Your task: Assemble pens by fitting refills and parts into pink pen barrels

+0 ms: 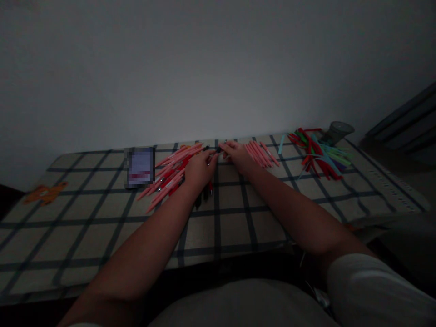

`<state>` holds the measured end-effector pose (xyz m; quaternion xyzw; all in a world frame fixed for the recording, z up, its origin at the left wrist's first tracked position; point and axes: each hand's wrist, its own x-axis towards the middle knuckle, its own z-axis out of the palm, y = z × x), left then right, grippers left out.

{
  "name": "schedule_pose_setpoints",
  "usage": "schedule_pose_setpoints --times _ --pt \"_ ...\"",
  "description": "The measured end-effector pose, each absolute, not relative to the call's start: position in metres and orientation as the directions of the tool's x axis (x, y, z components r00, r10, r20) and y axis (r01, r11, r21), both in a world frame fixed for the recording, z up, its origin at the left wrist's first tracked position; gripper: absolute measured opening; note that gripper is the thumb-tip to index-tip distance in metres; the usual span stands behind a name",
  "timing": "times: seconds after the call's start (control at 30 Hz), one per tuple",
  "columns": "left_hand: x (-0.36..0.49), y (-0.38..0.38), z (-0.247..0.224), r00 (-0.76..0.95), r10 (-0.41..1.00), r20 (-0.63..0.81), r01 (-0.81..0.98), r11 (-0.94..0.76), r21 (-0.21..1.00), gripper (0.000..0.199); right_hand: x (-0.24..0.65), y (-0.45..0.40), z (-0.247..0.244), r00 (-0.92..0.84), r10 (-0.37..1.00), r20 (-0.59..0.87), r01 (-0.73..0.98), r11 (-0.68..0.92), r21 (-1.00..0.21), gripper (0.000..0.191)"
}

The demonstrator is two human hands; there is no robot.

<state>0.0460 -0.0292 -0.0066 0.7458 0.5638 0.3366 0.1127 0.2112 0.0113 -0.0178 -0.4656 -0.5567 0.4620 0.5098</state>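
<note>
**Dark slim piece pinched between your hands**

You grip it at the fingertips of your left hand and right hand, toward the far edge of the checked tabletop (too dim to make out its exact form). Pink and red pens lie heaped beside your left hand; pink pens lie side by side near your right. Farther right are colourful strips.
</note>
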Motion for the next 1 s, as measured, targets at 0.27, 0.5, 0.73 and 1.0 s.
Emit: schedule_pose_setpoints --times 0.27,0.5,0.73,1.0 --pt "0.045 -0.028 -0.008 0.148 0.908 0.393 0.756 -0.360 0.547 0.037 0.215 0.011 -0.012 -0.007 0.988 0.153 -0.071 0.152 -0.986 0.024" --pt "0.046 -0.028 -0.008 0.147 0.903 0.404 0.746 -0.369 0.554 0.038 0.214 0.012 -0.012 0.045 0.981 0.190 -0.070 0.193 -0.979 0.026" --pt "0.045 -0.027 -0.010 0.153 0.895 0.419 0.740 -0.385 0.551 0.036 0.218 0.019 -0.015 0.149 0.965 0.218 -0.060 0.229 -0.972 0.036" --pt "0.044 -0.026 -0.011 0.158 0.891 0.425 0.721 -0.399 0.567 0.036 0.226 0.026 -0.014 0.257 0.936 0.241 -0.092 0.272 -0.958 0.045"
